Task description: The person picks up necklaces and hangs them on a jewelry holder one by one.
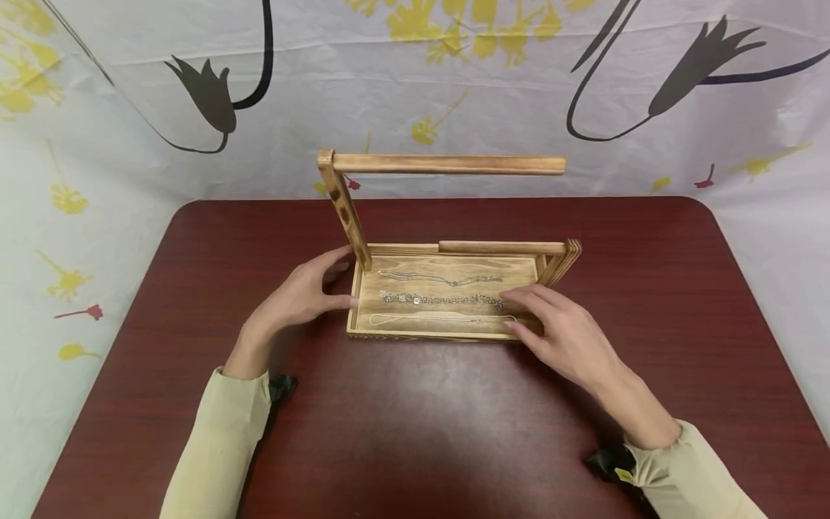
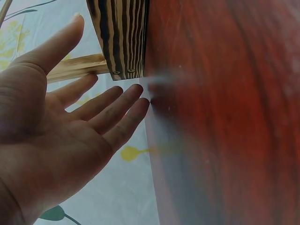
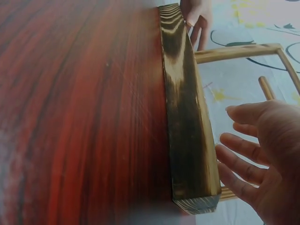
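Observation:
A wooden jewelry stand (image 1: 441, 336) with a shallow tray base stands on the table. Three silver chains lie lengthwise in the tray: a thin chain (image 1: 447, 280) at the back, a chunkier charm chain (image 1: 441, 300) in the middle and a fine chain (image 1: 428, 317) at the front. At the tray's left end is my left hand (image 1: 295, 292), thumb and fingers spread, the thumb tip right at the rim. My right hand (image 1: 567, 335) hovers over the tray's right end, fingers loosely bent with nothing between them; its fingertips overlap the ends of the middle and front chains.
From the stand's left rises a tall post (image 1: 348, 216) carrying a long top bar (image 1: 447, 165). A shorter, lower bar (image 1: 499, 247) comes from the right post. Behind the dark red table (image 1: 441, 418) hangs a white patterned cloth (image 1: 363, 94).

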### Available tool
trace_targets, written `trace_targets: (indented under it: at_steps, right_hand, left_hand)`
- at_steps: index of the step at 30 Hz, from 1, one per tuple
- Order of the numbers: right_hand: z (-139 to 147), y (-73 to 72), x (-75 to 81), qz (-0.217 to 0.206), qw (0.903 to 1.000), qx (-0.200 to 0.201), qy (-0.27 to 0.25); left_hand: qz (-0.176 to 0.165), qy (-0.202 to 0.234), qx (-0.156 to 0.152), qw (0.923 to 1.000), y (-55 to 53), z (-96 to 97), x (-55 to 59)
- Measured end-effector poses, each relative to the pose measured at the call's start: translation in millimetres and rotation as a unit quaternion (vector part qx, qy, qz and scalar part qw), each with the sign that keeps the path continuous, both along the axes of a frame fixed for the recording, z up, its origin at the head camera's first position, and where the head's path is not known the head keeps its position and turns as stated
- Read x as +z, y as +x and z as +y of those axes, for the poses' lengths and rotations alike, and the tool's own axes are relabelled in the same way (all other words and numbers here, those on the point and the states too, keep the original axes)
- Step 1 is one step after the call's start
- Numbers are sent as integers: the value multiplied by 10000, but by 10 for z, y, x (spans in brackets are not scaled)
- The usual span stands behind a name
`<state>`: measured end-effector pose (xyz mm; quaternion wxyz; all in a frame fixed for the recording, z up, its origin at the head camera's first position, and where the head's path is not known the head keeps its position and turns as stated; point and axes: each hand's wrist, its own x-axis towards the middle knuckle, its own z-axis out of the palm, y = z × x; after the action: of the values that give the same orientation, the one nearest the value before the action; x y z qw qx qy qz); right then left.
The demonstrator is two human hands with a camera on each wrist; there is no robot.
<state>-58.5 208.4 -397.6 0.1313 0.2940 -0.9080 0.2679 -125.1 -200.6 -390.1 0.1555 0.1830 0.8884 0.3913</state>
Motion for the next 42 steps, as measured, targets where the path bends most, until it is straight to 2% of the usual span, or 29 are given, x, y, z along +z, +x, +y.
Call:
trace_targets:
  at_steps: [21,37,42]
  right_hand:
    - [-221,-182,-153,-376,9975,542,-257]
    - [-342,-254,-181,-871,9948,524,-27]
    - [-375,-292,-178,-966,9942,466,99]
  left_hand:
    - [-533,-418,-106,9976,-92,15,45]
    - [-611,-255,-140,9977,-174,13,23]
    - [-745,-188,-155,9969,-194,1,36]
